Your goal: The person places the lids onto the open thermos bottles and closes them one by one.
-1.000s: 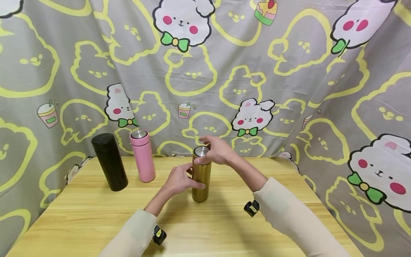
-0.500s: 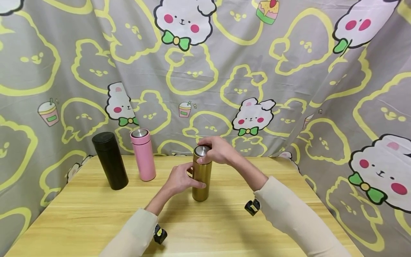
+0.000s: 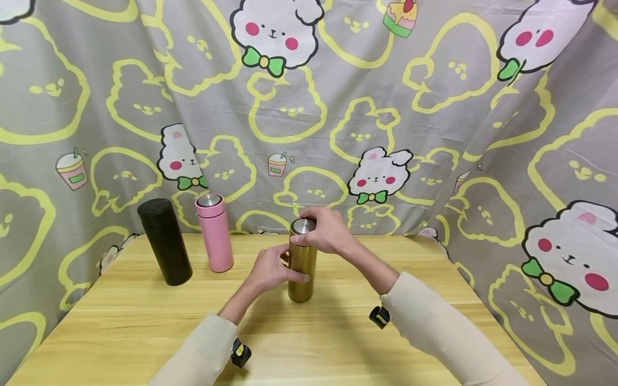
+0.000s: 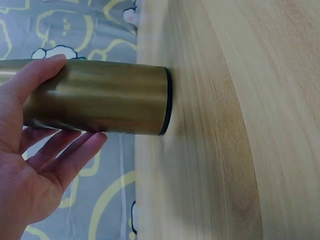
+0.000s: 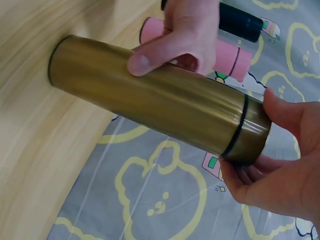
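Observation:
A gold thermos bottle (image 3: 301, 268) stands upright on the wooden table in front of me. My left hand (image 3: 271, 271) grips its body from the left, thumb across the front; in the left wrist view the fingers (image 4: 75, 155) curve round the far side. With my right hand (image 3: 328, 230) I hold the bottle's lid (image 5: 255, 132), thumb on one side and fingers on the other. The lid has a silver top (image 3: 303, 225) and sits on the body, a dark ring showing at the seam in the right wrist view.
To the left stand a black thermos (image 3: 166, 241) and a pink thermos (image 3: 215, 233) with a silver-topped lid, both upright. A grey patterned curtain (image 3: 294, 128) hangs behind and beside the wooden table (image 3: 309, 348).
My right hand's fingers were lifted off the lid a second ago and have closed round it, with the wrist turning slightly. The left hand and the bottle stay in place.

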A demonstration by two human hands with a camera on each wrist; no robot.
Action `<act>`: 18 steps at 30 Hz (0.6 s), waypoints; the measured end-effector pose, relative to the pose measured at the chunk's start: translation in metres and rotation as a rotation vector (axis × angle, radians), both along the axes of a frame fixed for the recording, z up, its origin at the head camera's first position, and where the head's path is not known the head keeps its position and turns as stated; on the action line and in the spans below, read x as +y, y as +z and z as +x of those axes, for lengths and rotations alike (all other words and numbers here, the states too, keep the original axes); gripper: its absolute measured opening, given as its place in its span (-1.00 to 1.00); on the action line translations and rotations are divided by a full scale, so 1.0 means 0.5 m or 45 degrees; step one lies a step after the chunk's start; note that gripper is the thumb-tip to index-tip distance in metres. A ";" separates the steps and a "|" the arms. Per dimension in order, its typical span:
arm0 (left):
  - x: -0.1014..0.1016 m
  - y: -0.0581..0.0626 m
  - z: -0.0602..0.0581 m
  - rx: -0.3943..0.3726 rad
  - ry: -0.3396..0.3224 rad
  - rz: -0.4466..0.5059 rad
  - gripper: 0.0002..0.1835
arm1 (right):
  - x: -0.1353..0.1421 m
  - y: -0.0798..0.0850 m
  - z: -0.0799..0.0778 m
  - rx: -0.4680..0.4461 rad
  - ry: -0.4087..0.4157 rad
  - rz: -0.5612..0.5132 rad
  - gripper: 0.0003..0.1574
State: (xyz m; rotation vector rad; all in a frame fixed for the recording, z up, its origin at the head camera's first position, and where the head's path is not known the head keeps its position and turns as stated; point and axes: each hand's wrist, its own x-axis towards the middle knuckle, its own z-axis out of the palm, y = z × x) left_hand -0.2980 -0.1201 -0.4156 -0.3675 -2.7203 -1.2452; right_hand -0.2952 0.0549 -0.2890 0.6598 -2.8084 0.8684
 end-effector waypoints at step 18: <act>0.002 -0.001 0.001 0.003 0.004 -0.009 -0.27 | -0.003 -0.038 0.015 0.126 -0.071 -0.162 -0.21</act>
